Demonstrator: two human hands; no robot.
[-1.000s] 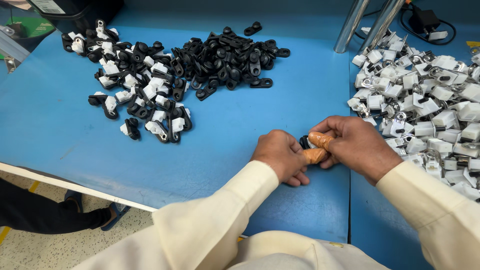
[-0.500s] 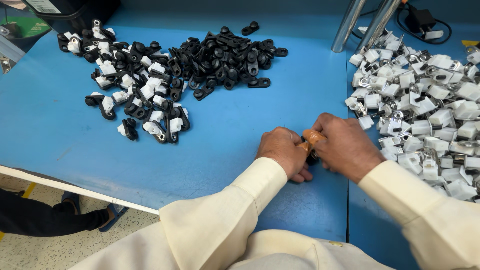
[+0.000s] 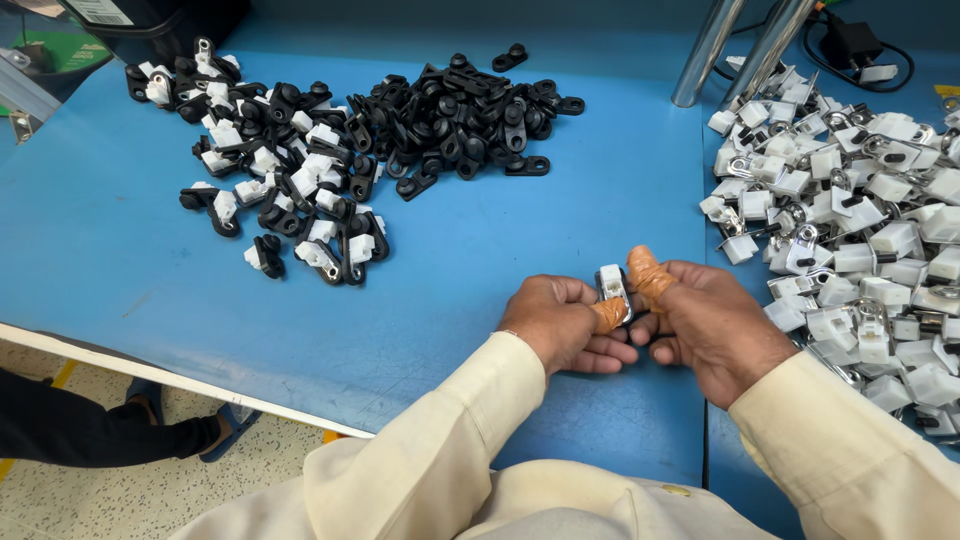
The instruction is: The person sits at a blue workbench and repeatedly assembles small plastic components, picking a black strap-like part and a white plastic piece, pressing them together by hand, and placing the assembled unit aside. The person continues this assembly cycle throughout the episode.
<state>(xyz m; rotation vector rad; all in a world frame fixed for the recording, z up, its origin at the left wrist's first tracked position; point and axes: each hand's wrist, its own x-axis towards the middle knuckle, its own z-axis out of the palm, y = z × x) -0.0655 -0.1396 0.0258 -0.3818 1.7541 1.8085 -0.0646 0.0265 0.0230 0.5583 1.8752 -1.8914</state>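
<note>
- The small white clip part (image 3: 611, 283) sits between both hands, low on the blue desk (image 3: 450, 250), right of the middle and just left of the white heap.
- The left hand (image 3: 562, 322) lies knuckles up, fingers curled under, with its tan-wrapped thumb (image 3: 608, 315) pressed against the lower edge of the part.
- The right hand (image 3: 712, 325) faces it from the other side, back of the hand up, its tan-wrapped thumb (image 3: 650, 275) raised and leaning on the part's right side.
- Both hands pinch the piece together, their fingers meeting beneath it; something black shows just under it, too hidden to tell.
- Both forearms, in cream sleeves (image 3: 430, 450), come up from the near edge and converge on the part.
- A heap of white clips with metal rings (image 3: 860, 220) lies just right of the right hand.
- A pile of black clips (image 3: 470, 120) and a mixed black-and-white pile (image 3: 280, 190) lie well apart, at the far left.
</note>
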